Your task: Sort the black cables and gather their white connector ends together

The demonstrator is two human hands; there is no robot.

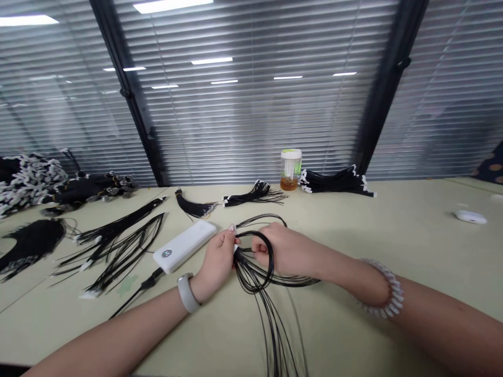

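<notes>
A bundle of thin black cables point(257, 284) fans out between my hands, with loops bending to the right and loose strands trailing toward the table's front edge. My left hand point(220, 255) pinches the bundle near its small white connectors, thumb on top. My right hand point(281, 246) is closed among the loops, its fingers curled around part of the cables; the exact strands it grips are hidden. One thick loop passes in front of the right hand's fingers. A white power bank point(184, 245) lies beside my left hand, a black cord plugged into its near end.
More black cable bundles point(129, 246) lie to the left, with a heap of white-tipped cables point(31, 180) behind. Along the back stand a lidded jar point(291, 170) and further cable bundles point(334, 180). A white mouse-like object point(470, 217) sits far right, and window blinds point(251, 104) rise behind.
</notes>
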